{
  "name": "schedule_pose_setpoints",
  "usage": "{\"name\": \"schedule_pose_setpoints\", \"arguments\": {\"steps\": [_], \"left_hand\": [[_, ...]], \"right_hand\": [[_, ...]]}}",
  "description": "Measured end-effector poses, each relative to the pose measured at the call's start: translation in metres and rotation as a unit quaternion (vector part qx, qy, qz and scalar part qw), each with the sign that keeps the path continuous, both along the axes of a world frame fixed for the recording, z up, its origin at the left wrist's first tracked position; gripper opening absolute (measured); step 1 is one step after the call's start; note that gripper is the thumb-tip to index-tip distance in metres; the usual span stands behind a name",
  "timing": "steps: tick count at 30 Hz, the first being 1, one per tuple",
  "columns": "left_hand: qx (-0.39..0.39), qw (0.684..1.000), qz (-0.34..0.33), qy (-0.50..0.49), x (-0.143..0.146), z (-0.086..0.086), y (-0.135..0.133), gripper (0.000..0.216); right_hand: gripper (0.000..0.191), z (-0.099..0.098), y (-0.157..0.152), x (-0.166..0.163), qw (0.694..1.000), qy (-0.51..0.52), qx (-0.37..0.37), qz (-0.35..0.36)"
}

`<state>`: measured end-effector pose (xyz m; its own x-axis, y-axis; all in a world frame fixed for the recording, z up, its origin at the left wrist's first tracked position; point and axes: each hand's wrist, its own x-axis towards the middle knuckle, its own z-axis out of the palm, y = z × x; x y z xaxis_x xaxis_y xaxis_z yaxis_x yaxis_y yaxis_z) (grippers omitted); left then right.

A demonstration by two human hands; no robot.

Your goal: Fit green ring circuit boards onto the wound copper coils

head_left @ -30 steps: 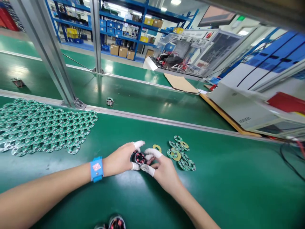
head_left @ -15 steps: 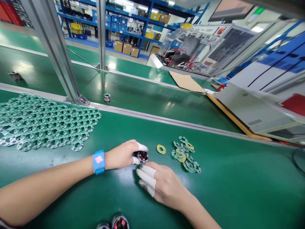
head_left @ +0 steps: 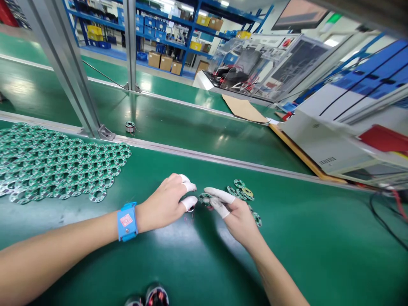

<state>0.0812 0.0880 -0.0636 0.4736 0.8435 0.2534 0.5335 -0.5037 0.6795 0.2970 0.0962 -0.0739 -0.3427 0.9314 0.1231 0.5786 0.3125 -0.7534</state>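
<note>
My left hand (head_left: 167,203), with white finger cots and a blue wrist strap (head_left: 126,221), pinches a small dark round motor part that is mostly hidden under its fingers. My right hand (head_left: 234,212), also in finger cots, pinches a green ring-shaped circuit board (head_left: 205,198) and holds it beside the left fingertips. Just past the right hand lies a small heap of green ring boards and a yellow ring (head_left: 243,192) on the green mat (head_left: 302,238).
A large sheet of joined green ring boards (head_left: 57,163) lies at the left. A metal post (head_left: 68,72) stands on the rail (head_left: 204,155); a small coil (head_left: 129,126) sits on the belt behind. Grey machine housing (head_left: 321,140) and cables (head_left: 385,208) are at the right. Round parts (head_left: 153,296) sit at the bottom edge.
My right hand came off the mat, picked up a green ring board and brought it to the part in my left hand. The loose yellow ring beside the pile is no longer seen.
</note>
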Motion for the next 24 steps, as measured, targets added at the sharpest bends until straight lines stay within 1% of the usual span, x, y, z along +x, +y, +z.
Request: {"name": "schedule_pose_setpoints", "arguments": {"steps": [2,4,6,9,11,12,14,15,16,17,18,19,21,24], "left_hand": [[-0.011,1.000,-0.010,0.023,0.003,0.005,-0.001,0.015],[-0.031,0.999,-0.008,0.011,0.006,0.007,-0.001,0.017],[-0.052,0.998,0.006,-0.018,0.008,0.007,0.000,0.017],[-0.073,0.996,0.015,-0.044,0.010,0.005,0.000,0.020],[-0.048,0.998,0.028,-0.009,0.010,0.000,-0.001,0.018],[-0.025,0.999,0.037,0.028,0.010,-0.004,-0.002,0.023],[0.015,0.992,0.048,0.112,0.009,-0.012,-0.002,0.045],[0.025,0.988,0.045,0.145,0.009,-0.016,-0.001,0.051],[0.026,0.985,0.038,0.167,0.009,-0.019,-0.001,0.050],[0.023,0.983,0.031,0.178,0.009,-0.022,0.000,0.046],[0.020,0.983,0.028,0.182,0.009,-0.024,0.001,0.043],[0.019,0.983,0.028,0.183,0.009,-0.025,0.002,0.040],[0.016,0.983,0.031,0.183,0.009,-0.026,0.003,0.038],[0.014,0.983,0.035,0.181,0.009,-0.026,0.003,0.036]], "right_hand": [[0.032,0.004,-0.008,-0.010,0.998,0.062,-0.029,0.004],[0.034,0.006,-0.015,-0.018,0.996,0.087,-0.029,-0.007],[0.037,0.006,-0.020,-0.023,0.997,0.073,0.000,-0.024],[0.039,0.004,-0.022,-0.024,0.995,0.009,0.081,-0.053],[0.037,0.002,-0.017,-0.020,0.990,-0.024,0.115,-0.080],[0.036,0.001,-0.014,-0.017,0.989,-0.027,0.113,-0.094],[0.039,0.000,-0.006,-0.012,0.993,-0.009,0.066,-0.099],[0.040,-0.001,-0.003,-0.011,0.996,0.005,0.029,-0.083],[0.040,-0.001,-0.001,-0.010,0.998,0.018,-0.005,-0.056],[0.040,-0.002,0.001,-0.011,0.999,0.025,-0.029,-0.020],[0.039,-0.002,0.001,-0.012,0.999,0.022,-0.037,0.017],[0.038,-0.003,0.000,-0.014,0.998,0.010,-0.028,0.048],[0.037,-0.006,-0.002,-0.018,0.995,-0.035,0.021,0.086],[0.037,-0.011,-0.007,-0.020,0.984,-0.113,0.100,0.098]]}}
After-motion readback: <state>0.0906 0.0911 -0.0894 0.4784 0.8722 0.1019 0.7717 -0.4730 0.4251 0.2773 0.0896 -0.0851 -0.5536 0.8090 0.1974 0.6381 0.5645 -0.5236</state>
